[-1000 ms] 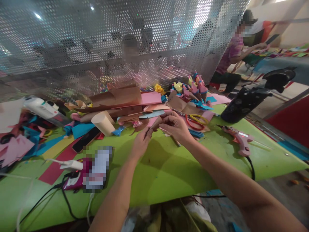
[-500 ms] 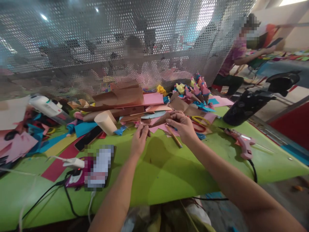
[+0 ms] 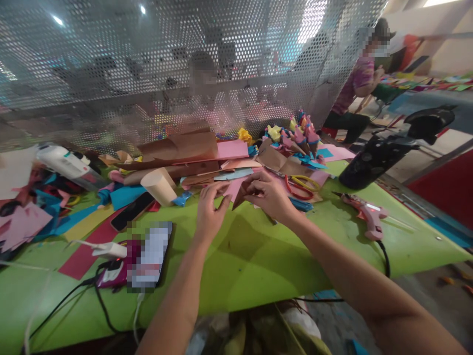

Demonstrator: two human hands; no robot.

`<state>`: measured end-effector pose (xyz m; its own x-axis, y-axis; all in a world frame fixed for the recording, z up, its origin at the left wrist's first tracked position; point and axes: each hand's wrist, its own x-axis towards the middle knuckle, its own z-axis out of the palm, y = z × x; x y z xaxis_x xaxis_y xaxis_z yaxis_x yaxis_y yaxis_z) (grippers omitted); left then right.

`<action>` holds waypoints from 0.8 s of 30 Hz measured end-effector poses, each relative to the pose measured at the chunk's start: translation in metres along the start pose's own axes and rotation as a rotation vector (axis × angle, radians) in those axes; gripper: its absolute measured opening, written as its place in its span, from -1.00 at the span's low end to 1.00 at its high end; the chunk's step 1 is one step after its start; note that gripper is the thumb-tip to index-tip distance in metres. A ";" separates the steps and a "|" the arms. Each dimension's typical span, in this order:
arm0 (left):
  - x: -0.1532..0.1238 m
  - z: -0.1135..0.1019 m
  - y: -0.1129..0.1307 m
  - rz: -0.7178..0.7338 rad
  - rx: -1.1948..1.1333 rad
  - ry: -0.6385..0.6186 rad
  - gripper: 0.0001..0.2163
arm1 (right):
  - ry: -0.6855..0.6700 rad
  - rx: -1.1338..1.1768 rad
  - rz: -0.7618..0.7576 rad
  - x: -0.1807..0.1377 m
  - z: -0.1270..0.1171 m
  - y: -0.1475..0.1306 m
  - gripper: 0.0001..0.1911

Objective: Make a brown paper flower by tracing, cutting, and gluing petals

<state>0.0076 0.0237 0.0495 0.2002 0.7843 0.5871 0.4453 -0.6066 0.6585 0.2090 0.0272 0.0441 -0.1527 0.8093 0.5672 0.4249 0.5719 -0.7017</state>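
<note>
My right hand (image 3: 270,196) pinches a small brown paper cone (image 3: 240,195), its pointed end turned down and toward my left hand. To the left of it, my left hand (image 3: 211,209) has thumb and fingers apart, with nothing between them; its thumb is close to the paper's edge. Pink paper (image 3: 233,187) lies on the table behind both hands. Just right of my right hand rest red-handled scissors (image 3: 298,191) and yellow-handled scissors (image 3: 310,182). Only a short end of a pencil (image 3: 273,221) shows under my right wrist.
A pink glue gun (image 3: 369,217) and a black bottle (image 3: 362,165) are at the right. On the left are a phone (image 3: 152,256), a power strip (image 3: 118,266) and a beige paper roll (image 3: 159,186). Finished paper flowers (image 3: 306,135) stand at the back, before a perforated metal screen (image 3: 148,64).
My left hand has let go of the brown paper and its fingers have spread. My right hand has tilted the paper point-down. The seated person's arm has drawn in.
</note>
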 end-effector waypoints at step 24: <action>-0.004 0.003 0.011 0.283 0.401 -0.245 -0.85 | -0.280 -0.415 -0.186 -0.007 -0.008 -0.029 -0.89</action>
<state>0.0144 0.0142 0.0530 0.5371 0.6337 0.5568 0.6327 -0.7392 0.2310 0.2051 0.0043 0.0639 -0.4674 0.7363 0.4894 0.6767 0.6542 -0.3380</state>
